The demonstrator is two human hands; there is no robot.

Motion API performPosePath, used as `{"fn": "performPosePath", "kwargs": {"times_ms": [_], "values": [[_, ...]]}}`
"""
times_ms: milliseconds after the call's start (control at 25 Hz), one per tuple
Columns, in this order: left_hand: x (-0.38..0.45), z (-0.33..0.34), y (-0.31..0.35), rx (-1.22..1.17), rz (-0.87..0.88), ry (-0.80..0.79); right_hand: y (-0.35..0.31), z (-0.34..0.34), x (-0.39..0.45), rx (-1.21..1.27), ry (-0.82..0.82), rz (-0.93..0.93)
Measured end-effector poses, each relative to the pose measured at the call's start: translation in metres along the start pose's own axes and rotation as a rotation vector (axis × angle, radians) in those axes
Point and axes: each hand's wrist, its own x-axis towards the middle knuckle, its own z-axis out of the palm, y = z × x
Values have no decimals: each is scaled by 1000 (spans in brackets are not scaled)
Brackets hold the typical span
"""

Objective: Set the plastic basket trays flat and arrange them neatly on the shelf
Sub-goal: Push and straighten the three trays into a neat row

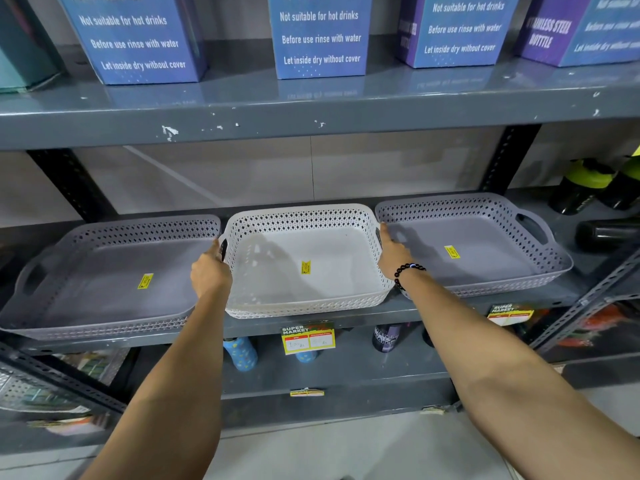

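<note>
Three plastic basket trays are laid flat in a row on the grey shelf (450, 308). White tray (304, 261), in the middle, is gripped at both handles: left hand (210, 271) and right hand (393, 252) are closed around them. Grey trays (114, 275) (474, 242) lie just beside it, left and right.

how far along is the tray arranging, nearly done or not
Nearly done, it seems. All three trays lie flat in a row on the shelf: the left grey tray, white tray and right grey tray. The left hand and right hand grip the white tray's side handles. Left: square it up and let go.
</note>
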Motion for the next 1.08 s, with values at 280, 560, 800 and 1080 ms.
{"fn": "performPosePath", "kwargs": {"times_ms": [280,560,800,1080], "values": [[-1,-1,0,23,4,9,0,-2,1,27,23,4],[-2,0,2,41,18,19,-3,-3,-3,74,49,-6],[1,3,-1,68,25,20,-1,-1,-2,69,28,1],[-10,-2,6,193,147,0,-4,-11,-10,42,107,-57]]}}
